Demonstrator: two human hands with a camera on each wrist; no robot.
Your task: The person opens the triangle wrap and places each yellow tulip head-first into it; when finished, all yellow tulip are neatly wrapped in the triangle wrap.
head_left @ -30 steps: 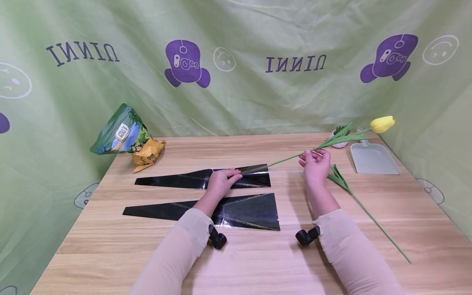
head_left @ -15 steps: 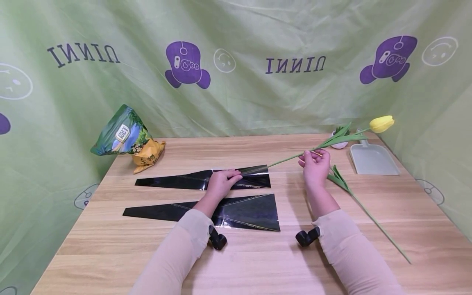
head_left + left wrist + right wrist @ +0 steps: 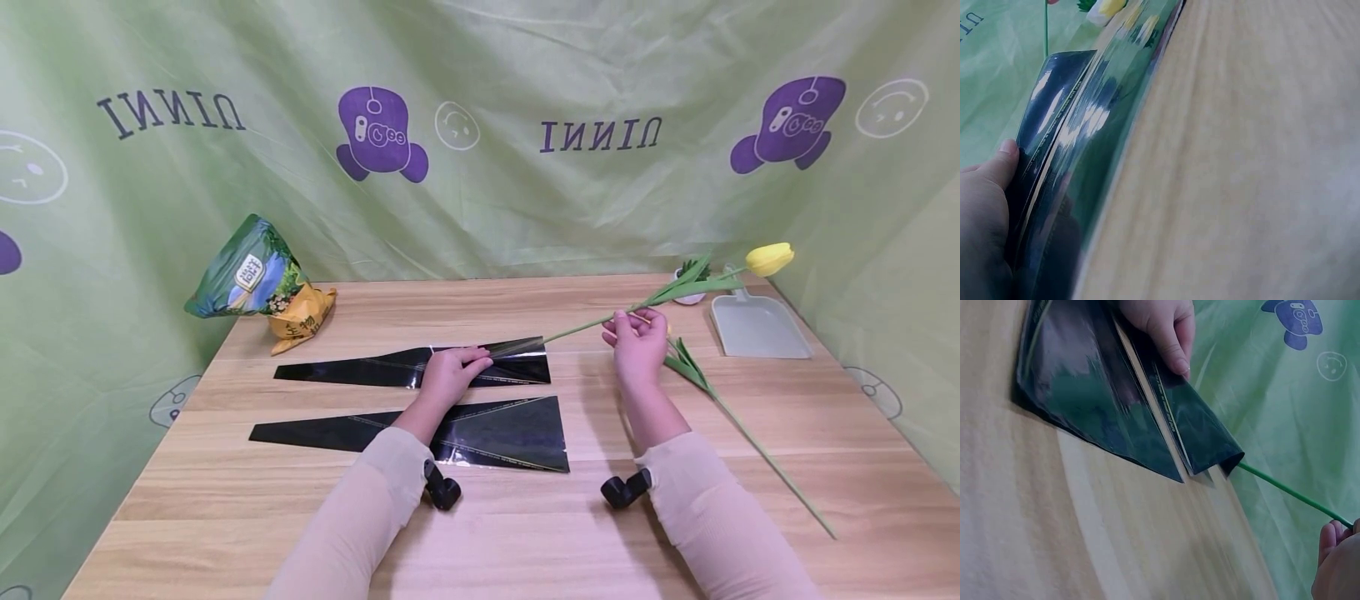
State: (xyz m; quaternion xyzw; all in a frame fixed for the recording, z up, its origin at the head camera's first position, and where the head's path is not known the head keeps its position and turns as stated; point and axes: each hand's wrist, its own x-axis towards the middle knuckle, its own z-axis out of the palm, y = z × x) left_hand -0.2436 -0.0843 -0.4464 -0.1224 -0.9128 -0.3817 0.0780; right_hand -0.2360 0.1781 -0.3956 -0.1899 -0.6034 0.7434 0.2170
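Note:
My left hand (image 3: pixel 448 377) holds the upper black flower sleeve (image 3: pixel 360 369) near its wide end, thumb on its face in the left wrist view. The sleeve lies lengthwise on the table. From its wide end slants the green stem of a yellow tulip (image 3: pixel 770 259); the stem's lower end is inside, faintly visible through the film. My right hand (image 3: pixel 639 352) pinches that stem below the leaves, just right of the sleeve. A second black sleeve (image 3: pixel 517 432) lies flat nearer me, partly under my left forearm. Another tulip (image 3: pixel 761 446) lies at right, its yellow head mostly hidden behind my right hand.
At the back left stands a green and orange bag (image 3: pixel 258 275). A small potted plant (image 3: pixel 690 287) is at the back right, partly behind the tulip's leaves, beside a grey dustpan (image 3: pixel 761 325). A green printed curtain (image 3: pixel 495 208) hangs behind the table.
My right hand and the tulip have shifted slightly left, toward the sleeve, and the flower head sits a little lower. My left hand and both sleeves have stayed in place.

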